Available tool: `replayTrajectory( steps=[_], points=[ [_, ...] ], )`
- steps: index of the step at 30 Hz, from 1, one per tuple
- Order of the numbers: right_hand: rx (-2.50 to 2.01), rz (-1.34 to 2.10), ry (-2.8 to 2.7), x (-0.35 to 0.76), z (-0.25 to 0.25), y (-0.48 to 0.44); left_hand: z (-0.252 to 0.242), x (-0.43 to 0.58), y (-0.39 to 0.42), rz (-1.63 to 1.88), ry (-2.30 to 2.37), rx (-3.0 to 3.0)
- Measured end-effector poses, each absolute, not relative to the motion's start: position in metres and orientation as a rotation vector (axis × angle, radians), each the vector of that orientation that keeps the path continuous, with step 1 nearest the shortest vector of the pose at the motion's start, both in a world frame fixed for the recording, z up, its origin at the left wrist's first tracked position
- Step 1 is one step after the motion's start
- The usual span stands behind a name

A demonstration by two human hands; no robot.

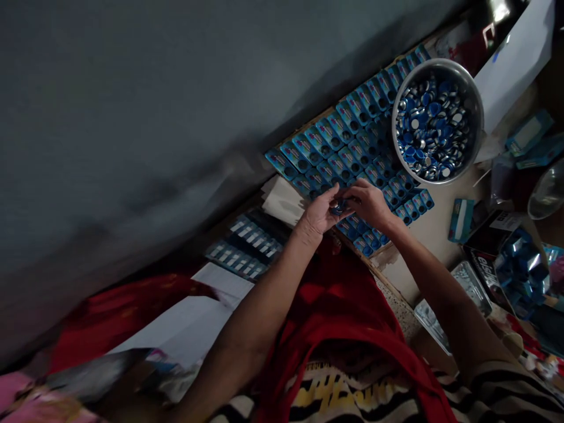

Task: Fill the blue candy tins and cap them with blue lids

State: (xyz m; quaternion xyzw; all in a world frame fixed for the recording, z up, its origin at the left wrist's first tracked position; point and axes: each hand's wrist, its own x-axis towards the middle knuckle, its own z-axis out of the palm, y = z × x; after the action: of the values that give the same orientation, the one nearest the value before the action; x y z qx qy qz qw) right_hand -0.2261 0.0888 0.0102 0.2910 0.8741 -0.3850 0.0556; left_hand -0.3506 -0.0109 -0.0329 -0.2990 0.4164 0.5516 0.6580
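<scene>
My left hand (321,212) is cupped around small round blue-and-silver pieces (337,207), over the near edge of a board of blue cards. My right hand (369,203) meets it, fingers bent and pinched at the same pieces; what lies between those fingertips is hidden. Beneath and beyond both hands, blue printed cards (316,141) with dark round spots lie in several slanting rows. A steel bowl (477,111) full of similar small round pieces (434,126), blue, silver and white, stands beyond my right hand.
A grey wall (154,106) runs along the left. Pale folded paper (282,201) and a second batch of cards (247,244) lie left of my hands. To the right are a blue box (461,220), a clear tray (469,282) and a black carton (484,235) of shiny blue things.
</scene>
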Motion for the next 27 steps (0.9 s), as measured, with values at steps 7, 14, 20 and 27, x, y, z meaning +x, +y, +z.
replayTrajectory(
  steps=[7, 14, 20, 27],
  points=[
    [1.454, -1.221, 2.567, -0.24, -0.008, 0.117, -0.021, -0.365, -0.012, 1.276, 0.911, -0.599],
    [1.391, -0.533, 2.416, -0.289, -0.005, 0.157, -0.016, -0.395, -0.03, 1.367, 0.994, -0.494],
    [1.35, -0.44, 2.114, -0.32, 0.001, 0.181, -0.023, -0.391, -0.038, 1.416, 0.938, -0.41],
    [1.233, -0.617, 2.451, -0.29, 0.016, 0.159, -0.018, -0.377, -0.038, 1.452, 0.978, -0.568]
  ],
)
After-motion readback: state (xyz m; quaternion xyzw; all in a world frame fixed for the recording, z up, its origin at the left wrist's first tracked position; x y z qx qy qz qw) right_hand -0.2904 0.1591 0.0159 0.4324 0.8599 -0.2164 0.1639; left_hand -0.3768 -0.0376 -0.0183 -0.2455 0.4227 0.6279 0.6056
